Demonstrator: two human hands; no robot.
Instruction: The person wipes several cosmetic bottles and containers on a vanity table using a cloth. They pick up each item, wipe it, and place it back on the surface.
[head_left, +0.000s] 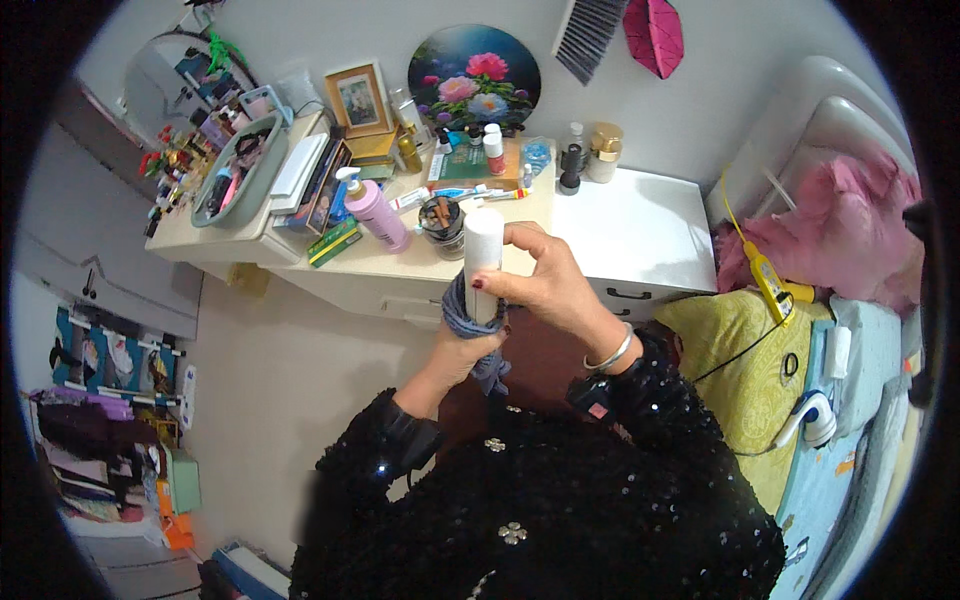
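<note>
A white cylindrical bottle (484, 244) stands roughly upright in front of me, its lower part wrapped in a blue-grey cloth (459, 304). From below, my left hand (466, 351) grips the bottle through this cloth, and a loose end hangs under the fist. The thumb of my right hand (551, 281) presses on the side of the bottle, while its forefinger curls at the upper right edge. What the other right fingers touch is hidden. Just behind the bottle, a glass jar (448, 244) holding brown sticks sits at the edge of the cream dressing table (360, 264).
A pink pump bottle (379, 216), a green box (334, 243) and toothbrushes (510, 194) lie or stand behind my hands. At right are a white cabinet (645, 225), a yellow power strip (772, 285) and a handheld appliance (817, 418) on the bed. A grey-green basket (279, 161) is at left.
</note>
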